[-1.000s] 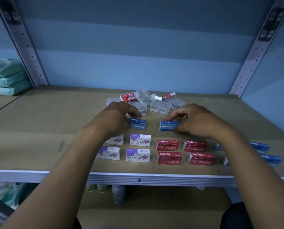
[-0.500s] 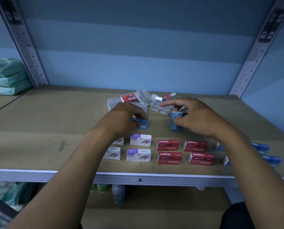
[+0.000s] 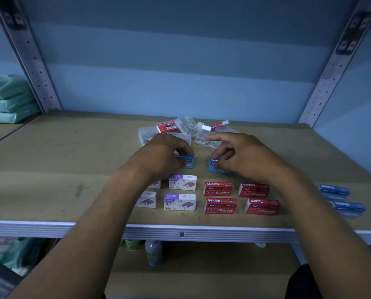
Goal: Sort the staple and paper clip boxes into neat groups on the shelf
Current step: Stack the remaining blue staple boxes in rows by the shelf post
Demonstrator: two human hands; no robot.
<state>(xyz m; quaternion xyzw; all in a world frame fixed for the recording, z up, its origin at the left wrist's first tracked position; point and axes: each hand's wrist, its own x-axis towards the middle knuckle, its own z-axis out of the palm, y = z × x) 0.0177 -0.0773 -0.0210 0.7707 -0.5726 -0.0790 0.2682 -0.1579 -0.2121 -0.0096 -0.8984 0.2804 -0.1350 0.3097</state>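
My left hand point(image 3: 162, 157) grips a blue staple box point(image 3: 187, 161) on the brown shelf point(image 3: 61, 169). My right hand point(image 3: 245, 157) holds a second blue staple box point(image 3: 214, 167) flat on the shelf, index finger stretched out. In front lie several white-and-purple staple boxes point(image 3: 182, 182) on the left, partly hidden by my left arm, and several red staple boxes point(image 3: 218, 188) on the right. Two more blue boxes point(image 3: 333, 190) sit at the far right. Behind my hands lie clear paper clip boxes point(image 3: 206, 139) and a red box point(image 3: 167, 126).
Stacked green packages point(image 3: 7, 100) lie on the neighbouring shelf at the left. Perforated metal uprights point(image 3: 29, 55) stand at both back corners. Bottles point(image 3: 153, 252) stand on the lower shelf below the white front edge point(image 3: 50, 228).
My right hand stood its blue box on end, then laid it flat again, slightly nearer the left box. My left hand stayed on its blue box.
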